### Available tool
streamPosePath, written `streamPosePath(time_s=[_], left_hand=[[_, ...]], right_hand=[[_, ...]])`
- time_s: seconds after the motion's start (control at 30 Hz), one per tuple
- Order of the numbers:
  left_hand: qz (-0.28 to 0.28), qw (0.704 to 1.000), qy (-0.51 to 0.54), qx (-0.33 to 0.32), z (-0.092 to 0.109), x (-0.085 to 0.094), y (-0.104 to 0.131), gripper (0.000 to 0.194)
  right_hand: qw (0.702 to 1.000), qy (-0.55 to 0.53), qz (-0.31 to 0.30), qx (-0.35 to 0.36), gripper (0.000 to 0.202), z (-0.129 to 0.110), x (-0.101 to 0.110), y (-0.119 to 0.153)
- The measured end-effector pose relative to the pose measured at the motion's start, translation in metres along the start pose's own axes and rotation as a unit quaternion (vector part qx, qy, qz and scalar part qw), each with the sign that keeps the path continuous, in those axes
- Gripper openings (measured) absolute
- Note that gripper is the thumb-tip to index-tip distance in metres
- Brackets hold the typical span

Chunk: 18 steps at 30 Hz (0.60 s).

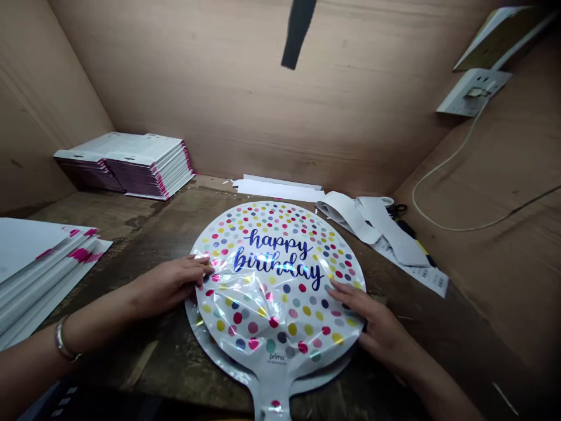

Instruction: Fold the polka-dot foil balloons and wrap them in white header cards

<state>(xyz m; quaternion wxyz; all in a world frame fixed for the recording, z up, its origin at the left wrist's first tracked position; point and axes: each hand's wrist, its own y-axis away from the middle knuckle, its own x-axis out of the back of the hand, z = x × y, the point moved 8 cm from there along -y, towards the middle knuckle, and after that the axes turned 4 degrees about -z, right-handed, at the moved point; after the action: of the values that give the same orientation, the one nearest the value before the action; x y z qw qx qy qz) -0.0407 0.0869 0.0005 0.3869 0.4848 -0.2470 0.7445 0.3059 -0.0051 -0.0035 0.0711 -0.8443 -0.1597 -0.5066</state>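
Observation:
A flat round foil balloon point(280, 301) with coloured dots and "happy birthday" lettering lies on the dark work table, its tail pointing toward me. Beneath it, at the lower left and lower right, the edge of another silvery balloon point(205, 345) shows. My left hand point(184, 279) rests on the left rim of the top balloon, fingers laid out over the edge. On the right rim lies my right hand point(366, 313), its fingers stretched across the surface and its thumb near the edge. Neither hand is closed round anything.
Stacked white and pink cards point(149, 161) stand at the back left; a second card stack point(44, 275) is at the near left. Paper strips point(280, 188), a curled label roll point(350, 216) and black-handled scissors point(398, 209) lie behind. A cable hangs from the wall socket point(475, 92).

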Motion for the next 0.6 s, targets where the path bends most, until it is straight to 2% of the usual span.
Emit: streamPosePath(time_s=[0.13,0.2,0.27,0.33,0.4,0.6], left_hand=[[-0.004,0.997,0.067,0.030,-0.005,-0.001,-0.011,0.022],[0.019,0.989,0.113,0.091,-0.019,0.003,-0.018,0.024],[0.063,0.973,0.132,0.181,-0.040,0.009,-0.023,0.030],[0.091,0.956,0.095,0.261,-0.058,0.014,-0.027,0.035],[0.100,0.945,0.036,0.310,-0.069,0.017,-0.032,0.037],[0.111,0.932,-0.032,0.344,-0.077,0.017,-0.038,0.034]], right_hand=[[1.000,0.008,0.016,-0.008,0.039,0.019,0.010,-0.023],[0.997,-0.005,0.026,-0.076,0.034,0.037,0.018,-0.035],[0.987,-0.007,0.029,-0.159,0.030,0.055,0.027,-0.046],[0.975,0.012,0.037,-0.217,0.035,0.066,0.035,-0.058],[0.967,0.043,0.055,-0.245,0.040,0.071,0.042,-0.070],[0.947,0.133,0.100,-0.274,0.037,0.067,0.043,-0.089]])
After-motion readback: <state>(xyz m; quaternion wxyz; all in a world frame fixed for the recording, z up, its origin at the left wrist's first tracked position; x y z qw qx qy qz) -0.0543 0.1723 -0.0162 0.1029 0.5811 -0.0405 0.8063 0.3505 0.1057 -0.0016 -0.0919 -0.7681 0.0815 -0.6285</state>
